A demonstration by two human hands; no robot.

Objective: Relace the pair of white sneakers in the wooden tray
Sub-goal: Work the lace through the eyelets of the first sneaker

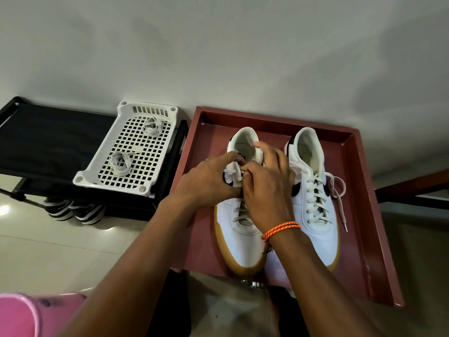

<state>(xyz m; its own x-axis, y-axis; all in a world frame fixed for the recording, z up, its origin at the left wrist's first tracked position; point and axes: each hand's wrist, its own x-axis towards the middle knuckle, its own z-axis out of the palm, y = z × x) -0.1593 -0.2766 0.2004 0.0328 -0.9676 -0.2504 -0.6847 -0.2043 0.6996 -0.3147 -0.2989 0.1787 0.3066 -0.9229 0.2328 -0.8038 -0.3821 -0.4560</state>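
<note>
Your right hand [266,188] and left hand [209,182] meet over the left sneaker [239,215], fingers pinching its lace [230,171] near the top eyelets. The right sneaker [313,190] sits alongside, laced, both inside the wooden tray [364,215]. Farther left, a white basket [97,173] holds two lace bundles [119,162].

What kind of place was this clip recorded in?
Probably a home entryway or shoe-storage corner: a black shoe rack with striped shoes beneath it, glossy floor tiles, and a plain wall right behind the wooden tray.
</note>
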